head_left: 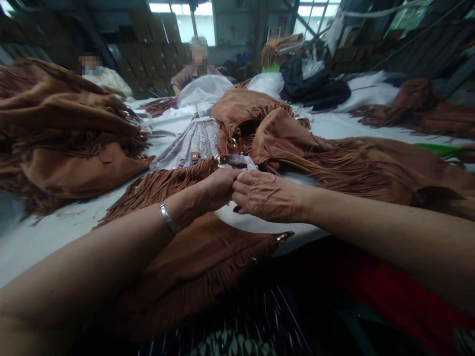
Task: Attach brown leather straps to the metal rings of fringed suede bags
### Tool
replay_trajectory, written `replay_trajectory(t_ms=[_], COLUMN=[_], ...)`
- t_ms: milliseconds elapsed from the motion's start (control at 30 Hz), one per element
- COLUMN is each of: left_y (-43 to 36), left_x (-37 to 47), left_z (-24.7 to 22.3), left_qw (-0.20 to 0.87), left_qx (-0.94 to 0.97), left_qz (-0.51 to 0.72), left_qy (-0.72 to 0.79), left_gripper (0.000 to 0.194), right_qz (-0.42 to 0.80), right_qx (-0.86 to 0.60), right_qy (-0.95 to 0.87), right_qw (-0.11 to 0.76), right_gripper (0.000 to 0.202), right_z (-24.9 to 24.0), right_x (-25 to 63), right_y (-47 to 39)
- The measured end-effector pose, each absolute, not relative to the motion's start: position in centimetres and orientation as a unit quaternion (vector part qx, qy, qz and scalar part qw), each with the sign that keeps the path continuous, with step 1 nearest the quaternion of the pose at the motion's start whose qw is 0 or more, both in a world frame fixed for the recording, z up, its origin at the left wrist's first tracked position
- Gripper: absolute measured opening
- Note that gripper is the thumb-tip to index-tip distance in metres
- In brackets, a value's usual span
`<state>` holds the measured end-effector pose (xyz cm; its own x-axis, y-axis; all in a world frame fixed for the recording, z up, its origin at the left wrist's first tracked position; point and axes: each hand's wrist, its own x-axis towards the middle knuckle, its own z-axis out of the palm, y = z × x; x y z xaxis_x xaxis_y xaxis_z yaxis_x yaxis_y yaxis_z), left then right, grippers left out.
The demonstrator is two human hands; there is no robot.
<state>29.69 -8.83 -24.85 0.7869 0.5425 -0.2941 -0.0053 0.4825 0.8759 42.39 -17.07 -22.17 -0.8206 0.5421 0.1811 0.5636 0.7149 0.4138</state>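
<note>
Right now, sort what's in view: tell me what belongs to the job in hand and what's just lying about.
Job in hand, as far as I can judge:
left hand and right hand, close together
clear plastic just beyond them
brown fringe beside the left hand

Lying about, it seems:
brown pile at far left
black bundle farther back
stacked cartons in the background

Brn fringed bag (211, 247) — gold hw (284, 237) — at nr tbl edge (269, 227).
</note>
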Motion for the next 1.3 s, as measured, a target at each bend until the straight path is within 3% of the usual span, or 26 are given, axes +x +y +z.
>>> replay_trajectory(t_ms=[67,167,300,433,567,833,1033,1300], left_y=[-10.3,-13.9,-19.8,-22.8,-20.9,-10.8,-7.0,-7.8], left_x=[29.7,28.9,28.4,29.5,29.5,26.4,27.7,27.4], left_z=[-24.0,-23.1,-23.4,-26.5,-27.9,-21.6,-25.0,-26.6], left_qw=[0.712,0.454,0.145,0.022,0.131,0.278,0.42,0.648], left_qx=[0.567,0.757,0.949,0.976,0.951,0.885,0.818,0.65], left_qz=[0.252,0.278,0.11,0.026,0.061,0.253,0.318,0.352], left_qy=[0.329,0.378,0.258,0.216,0.275,0.275,0.229,0.185], left_gripper=[0.016,0.021,0.032,0.026,0.019,0.027,0.025,0.038], right_qz=[-0.218,-0.102,-0.004,0.037,0.068,0.16,0.204,0.361], right_qx=[-0.384,-0.564,-0.666,-0.687,-0.682,-0.603,-0.546,-0.489], right_qy=[-0.893,-0.782,-0.65,-0.606,-0.591,-0.613,-0.552,-0.51], right_qw=[0.088,0.243,0.366,0.398,0.425,0.486,0.596,0.61], right_gripper=[0.022,0.022,0.023,0.024,0.025,0.032,0.042,0.036], right_z=[-22.2,-22.9,-26.0,-29.8,-31.0,-28.6,-25.7,-25.5], right_x=[43.4,45.4,47.2,47.3,47.4,47.5,45.9,43.6], right_y=[-16.9,-16.5,-15.6,-15.1,-15.4,-15.7,-13.0,-10.5])
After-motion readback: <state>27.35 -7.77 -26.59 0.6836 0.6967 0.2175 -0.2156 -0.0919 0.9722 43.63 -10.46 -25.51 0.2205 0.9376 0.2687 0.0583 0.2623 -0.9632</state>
